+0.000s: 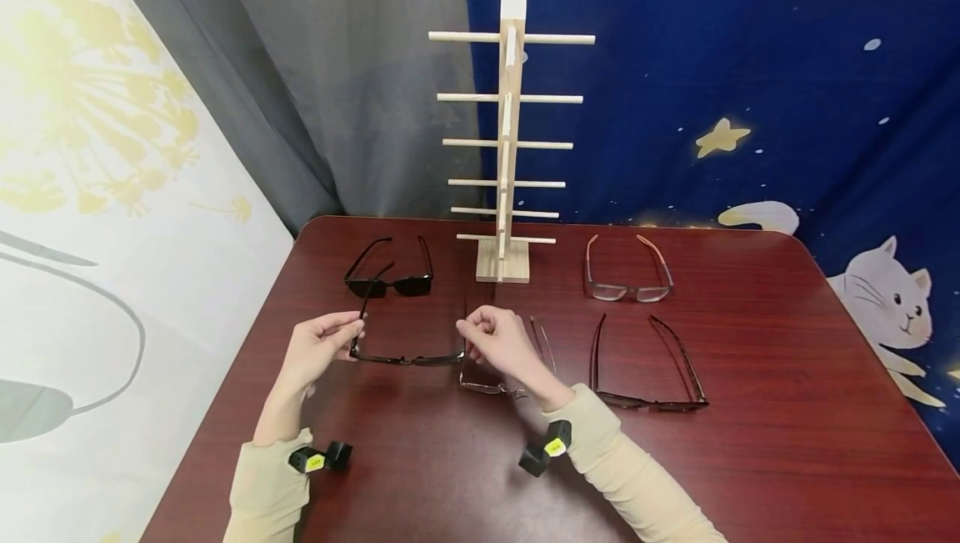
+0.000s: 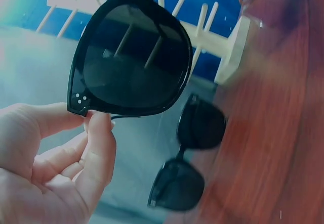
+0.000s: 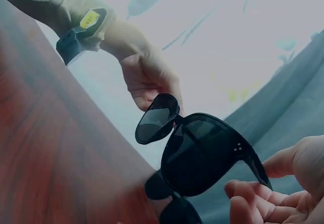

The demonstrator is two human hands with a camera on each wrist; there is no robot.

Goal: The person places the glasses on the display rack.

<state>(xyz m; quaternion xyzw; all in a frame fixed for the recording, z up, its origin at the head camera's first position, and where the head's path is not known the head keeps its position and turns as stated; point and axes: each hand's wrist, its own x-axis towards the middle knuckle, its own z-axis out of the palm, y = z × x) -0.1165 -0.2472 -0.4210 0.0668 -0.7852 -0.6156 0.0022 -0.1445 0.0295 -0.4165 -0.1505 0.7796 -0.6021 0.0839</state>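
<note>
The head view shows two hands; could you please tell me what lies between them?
The held black sunglasses span from the left hand to the right hand, as the head and right wrist views show.

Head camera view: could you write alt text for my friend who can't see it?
A person's left hand and right hand hold black sunglasses by opposite sides above a reddish-brown table. Four other pairs of glasses rest on it, and a wooden rack with bare pegs stands behind.
</note>
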